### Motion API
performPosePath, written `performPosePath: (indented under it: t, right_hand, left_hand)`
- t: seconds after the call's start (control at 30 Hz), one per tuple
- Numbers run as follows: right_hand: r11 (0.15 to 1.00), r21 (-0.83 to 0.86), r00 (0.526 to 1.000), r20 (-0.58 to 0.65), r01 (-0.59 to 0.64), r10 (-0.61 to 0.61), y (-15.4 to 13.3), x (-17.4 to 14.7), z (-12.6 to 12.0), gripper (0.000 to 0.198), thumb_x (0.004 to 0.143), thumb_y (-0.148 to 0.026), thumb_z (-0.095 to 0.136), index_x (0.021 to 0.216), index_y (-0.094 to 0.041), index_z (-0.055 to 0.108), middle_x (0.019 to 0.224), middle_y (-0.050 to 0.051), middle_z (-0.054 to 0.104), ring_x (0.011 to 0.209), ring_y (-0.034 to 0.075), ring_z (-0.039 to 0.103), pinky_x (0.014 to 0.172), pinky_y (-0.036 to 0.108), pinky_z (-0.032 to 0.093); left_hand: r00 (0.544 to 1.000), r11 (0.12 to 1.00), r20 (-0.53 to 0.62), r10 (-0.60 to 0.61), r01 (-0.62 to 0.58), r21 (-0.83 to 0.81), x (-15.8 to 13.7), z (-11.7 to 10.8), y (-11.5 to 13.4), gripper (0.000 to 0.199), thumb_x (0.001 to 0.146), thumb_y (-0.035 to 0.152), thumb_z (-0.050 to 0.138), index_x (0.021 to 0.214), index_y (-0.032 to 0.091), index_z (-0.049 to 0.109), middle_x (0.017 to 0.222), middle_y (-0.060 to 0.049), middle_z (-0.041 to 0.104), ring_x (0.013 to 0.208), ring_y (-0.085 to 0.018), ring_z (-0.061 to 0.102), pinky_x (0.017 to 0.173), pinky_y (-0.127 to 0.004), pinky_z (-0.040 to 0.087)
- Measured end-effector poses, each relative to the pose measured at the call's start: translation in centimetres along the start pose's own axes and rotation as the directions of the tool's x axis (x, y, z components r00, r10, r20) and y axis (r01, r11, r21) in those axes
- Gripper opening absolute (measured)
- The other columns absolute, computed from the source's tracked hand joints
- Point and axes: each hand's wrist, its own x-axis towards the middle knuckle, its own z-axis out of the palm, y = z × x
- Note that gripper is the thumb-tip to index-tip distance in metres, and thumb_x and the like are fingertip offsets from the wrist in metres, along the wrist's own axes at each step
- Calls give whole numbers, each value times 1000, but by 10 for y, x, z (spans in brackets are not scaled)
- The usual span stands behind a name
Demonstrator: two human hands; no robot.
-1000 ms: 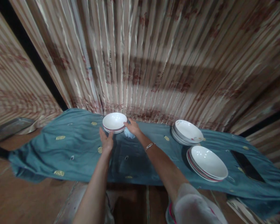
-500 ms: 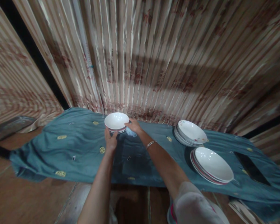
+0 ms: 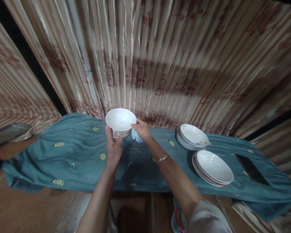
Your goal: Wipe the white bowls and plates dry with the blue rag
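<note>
A white bowl point(image 3: 120, 119) is raised and slightly tilted above other stacked dishes point(image 3: 125, 134) at the left middle of the cloth-covered table. My left hand point(image 3: 113, 144) grips its near left side, thumb and fingers at the rim and wall. On the bowl's right rim my right hand point(image 3: 142, 129) is closed, thumb on top. A light blue cloth point(image 3: 136, 136) hangs or lies just under my right hand; whether the fingers hold it too I cannot tell.
Farther right stand a stack of flower-patterned plates point(image 3: 195, 136) and a stack of white bowls point(image 3: 214, 166) with red bands. A dark flat phone-like thing point(image 3: 252, 169) lies at the right. Green patterned cloth point(image 3: 82, 161) covers the table; a pleated curtain point(image 3: 145, 64) hangs behind.
Both hands have lifted the white bowl up off the dishes beneath it and tilted it slightly. The view has shifted a little to the right.
</note>
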Motion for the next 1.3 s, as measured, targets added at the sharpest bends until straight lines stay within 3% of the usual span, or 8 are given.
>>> performPosePath:
  t: [0.13,0.23,0.4,0.53,0.7,0.93,1.13,1.3]
  right_hand:
    - [998,52,994,-98,-39,44,-2,-36,-33,42,77,-34,62,115,-16,62,60,-2,68,54,14,64,51,22,52]
    - [997,22,980,-186,-72,75,2,-68,-61,39,76,-33,59,111,-17,63,59,-3,66,53,13,62,51,21,50]
    - [993,44,959,-258,-111,119,22,-120,-94,46,74,-36,56,115,-15,62,59,-3,63,48,11,56,47,20,44]
    - [983,79,949,-256,-167,182,37,-155,-105,50,72,-38,58,116,-13,61,62,-3,63,46,9,51,45,19,42]
    - [964,54,933,-244,-259,264,51,-179,-114,54,74,-40,57,120,-11,59,56,-3,60,46,11,51,41,19,39]
    - [963,-14,935,-247,-267,256,61,-185,-127,52,75,-39,58,120,-14,60,65,1,68,55,14,61,50,22,47]
    - [930,-205,947,-170,-304,272,61,-188,-140,45,81,-39,55,118,-15,62,68,3,71,64,19,68,58,26,51]
    - [891,-348,914,-377,-292,152,58,-181,-159,45,84,-43,55,118,-14,62,81,9,74,79,24,69,74,34,53]
  left_hand:
    - [997,990,-2,-79,78,-115,-20,24,18,66,76,37,70,136,26,45,148,-9,44,134,-24,43,110,-35,34]
    - [976,964,4,-218,216,-157,-35,35,15,54,73,39,72,122,24,56,127,-9,62,120,-24,56,105,-38,41]
    - [862,820,75,-502,502,-275,-67,46,0,51,62,36,80,107,21,63,104,-6,70,102,-24,65,93,-46,50]
    - [777,744,117,-619,627,-232,-90,51,-8,44,58,32,82,96,16,67,100,-7,69,98,-25,65,90,-48,53]
    - [750,732,126,-650,662,-163,-108,54,-14,46,52,34,85,90,14,69,94,-6,69,90,-22,65,85,-44,55]
    - [728,722,169,-665,684,-104,-117,58,-21,45,50,34,85,88,16,69,93,-4,69,90,-22,64,85,-44,56]
    - [706,712,188,-683,701,-45,-118,61,-25,46,50,36,84,89,16,69,95,-5,69,90,-21,63,86,-43,55]
    - [723,737,199,-662,676,-5,-118,61,-25,47,52,37,82,93,18,68,99,-4,69,92,-23,64,88,-44,54]
